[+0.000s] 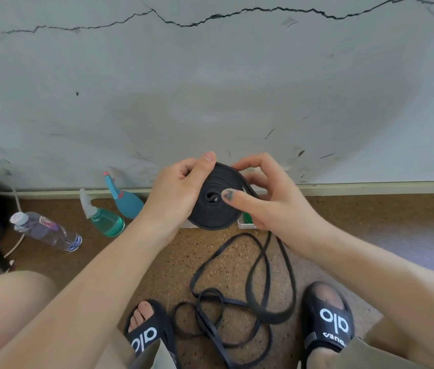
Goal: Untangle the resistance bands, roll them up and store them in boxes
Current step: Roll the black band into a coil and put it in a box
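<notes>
1. A black resistance band, wound into a flat coil, is held up between both hands above the speckled brown floor.
2. The coil's left edge is gripped by the left hand, fingers curled behind it and thumb laid over its top rim.
3. The right side is held by the right hand, whose fingers are curled round the rim while the thumb is pressed on the coil's face near its centre.
4. The unrolled tail is seen hanging from the coil into loose tangled loops on the floor between two black slides.
5. A white box is partly hidden behind the coil; something green is seen in it, not identifiable.
</notes>
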Available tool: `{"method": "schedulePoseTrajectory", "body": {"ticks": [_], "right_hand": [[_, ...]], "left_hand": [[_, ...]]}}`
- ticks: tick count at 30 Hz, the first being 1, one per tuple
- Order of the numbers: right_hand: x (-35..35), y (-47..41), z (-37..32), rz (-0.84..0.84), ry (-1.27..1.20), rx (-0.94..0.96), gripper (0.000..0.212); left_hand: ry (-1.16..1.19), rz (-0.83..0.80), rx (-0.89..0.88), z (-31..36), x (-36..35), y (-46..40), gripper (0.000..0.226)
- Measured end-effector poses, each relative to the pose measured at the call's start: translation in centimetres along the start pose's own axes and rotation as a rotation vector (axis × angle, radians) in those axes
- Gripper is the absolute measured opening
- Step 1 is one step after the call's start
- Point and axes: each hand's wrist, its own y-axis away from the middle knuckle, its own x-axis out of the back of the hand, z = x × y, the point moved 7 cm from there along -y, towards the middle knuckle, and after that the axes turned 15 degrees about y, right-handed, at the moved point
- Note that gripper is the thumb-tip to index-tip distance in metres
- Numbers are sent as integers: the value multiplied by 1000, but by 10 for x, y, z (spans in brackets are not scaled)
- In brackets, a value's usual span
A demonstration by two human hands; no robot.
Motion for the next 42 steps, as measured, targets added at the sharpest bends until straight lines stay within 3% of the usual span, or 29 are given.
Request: {"method": "schedulePoseTrajectory", "body": {"ticks": [4,7,11,15,17,20,28,32,37,42], "right_hand": [[-8,7,0,72,95,108,55],[-5,5,-2,28,12,81,55],[-1,-6,-3,-271,-108,-26,56],[-10,4,-8,-576,-14,-27,49],[-10,4,-5,-545,13,-29,51],[10,-6,-1,-343,55,-28,54],[27,-5,-6,-47,216,71,15],[9,3,1,46,123,35,24],[9,2,8,145,-17,8,19],[2,-10,7,-180,-20,-43,12]], "left_hand": [[177,125,93,-2,4,-4,42],[164,23,162,-1,1,-7,40],[-14,-259,145,4,-7,-8,43],[-178,-520,156,-5,-23,5,44],[-192,-520,124,-7,-23,6,38],[-156,-394,52,-6,-11,-1,40],[-18,-32,-23,-3,15,-11,45],[5,55,-10,-8,6,-7,47],[65,-40,166,-15,-6,-8,38],[-116,-398,146,-10,-19,-3,42]]}}
